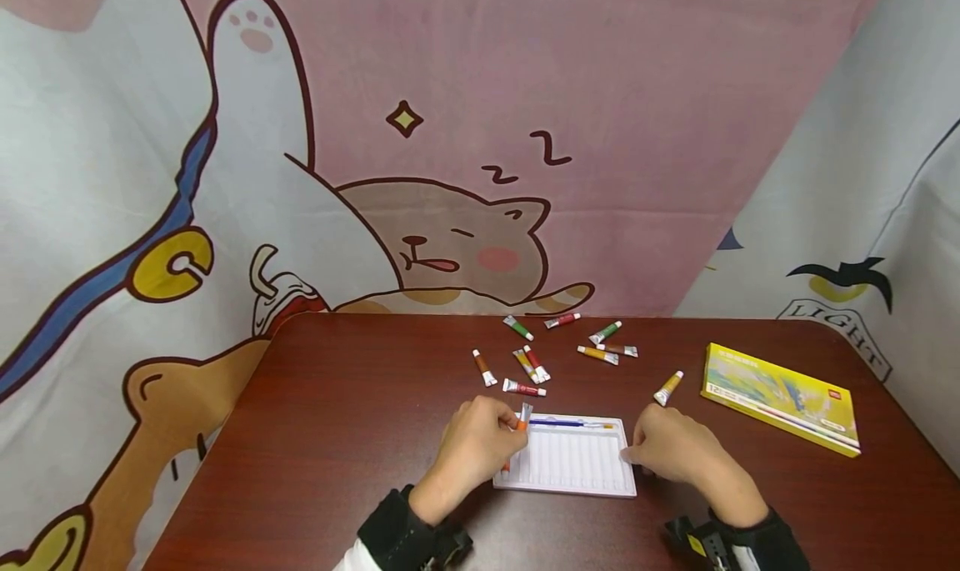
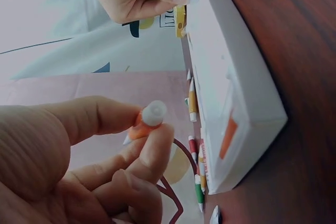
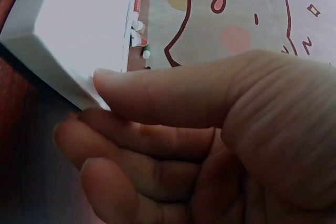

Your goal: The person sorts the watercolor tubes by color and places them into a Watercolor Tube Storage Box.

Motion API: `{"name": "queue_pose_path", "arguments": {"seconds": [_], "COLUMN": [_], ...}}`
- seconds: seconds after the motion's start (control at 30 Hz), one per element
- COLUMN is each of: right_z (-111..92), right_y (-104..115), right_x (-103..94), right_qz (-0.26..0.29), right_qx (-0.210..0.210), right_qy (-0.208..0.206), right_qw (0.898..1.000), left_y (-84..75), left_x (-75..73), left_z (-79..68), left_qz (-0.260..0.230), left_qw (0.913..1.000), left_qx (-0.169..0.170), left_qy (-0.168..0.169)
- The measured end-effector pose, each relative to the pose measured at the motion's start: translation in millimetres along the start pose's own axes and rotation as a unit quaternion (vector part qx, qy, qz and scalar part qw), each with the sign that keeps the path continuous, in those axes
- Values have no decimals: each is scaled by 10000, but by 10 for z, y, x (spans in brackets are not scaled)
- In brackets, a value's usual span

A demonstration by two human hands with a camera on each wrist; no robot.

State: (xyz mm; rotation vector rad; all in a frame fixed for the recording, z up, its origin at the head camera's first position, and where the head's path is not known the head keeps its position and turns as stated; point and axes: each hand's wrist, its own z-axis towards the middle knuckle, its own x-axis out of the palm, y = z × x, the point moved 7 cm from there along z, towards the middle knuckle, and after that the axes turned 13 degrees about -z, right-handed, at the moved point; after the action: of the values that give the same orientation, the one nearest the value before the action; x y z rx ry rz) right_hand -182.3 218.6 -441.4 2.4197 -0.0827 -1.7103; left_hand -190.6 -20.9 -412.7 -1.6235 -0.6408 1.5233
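My left hand (image 1: pixel 480 442) pinches a small orange paint tube (image 2: pixel 143 127) between thumb and fingers, its white cap towards the left wrist camera. It is above the left side of a white ribbed plastic tray (image 1: pixel 573 458). Below that hand, another orange piece (image 1: pixel 506 466) shows at the tray's left end, mostly hidden. A blue paintbrush (image 1: pixel 558 423) lies along the tray's far side. My right hand (image 1: pixel 671 446) grips the tray's right edge, its thumb (image 3: pixel 121 90) on the rim and fingers curled below.
Behind the tray lie several loose paint tubes, among them a red one (image 1: pixel 523 388), a brown one (image 1: pixel 484 368) and a green one (image 1: pixel 518 328). A yellow tube (image 1: pixel 668 388) lies beyond my right hand. A flat yellow box (image 1: pixel 782 398) sits at the table's right.
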Motion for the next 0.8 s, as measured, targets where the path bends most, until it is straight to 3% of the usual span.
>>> {"name": "queue_pose_path", "arguments": {"seconds": [0.23, 0.8], "right_z": [30, 43], "right_y": [1, 4], "right_x": [52, 56], "right_qz": [142, 128], "right_qx": [-9, -51], "right_qy": [110, 72], "right_qw": [9998, 9999], "left_y": [66, 172], "left_x": [57, 171], "left_z": [-3, -14], "left_qz": [-75, 332], "left_qw": [9996, 9975], "left_qx": [-27, -288], "left_qy": [282, 548]}}
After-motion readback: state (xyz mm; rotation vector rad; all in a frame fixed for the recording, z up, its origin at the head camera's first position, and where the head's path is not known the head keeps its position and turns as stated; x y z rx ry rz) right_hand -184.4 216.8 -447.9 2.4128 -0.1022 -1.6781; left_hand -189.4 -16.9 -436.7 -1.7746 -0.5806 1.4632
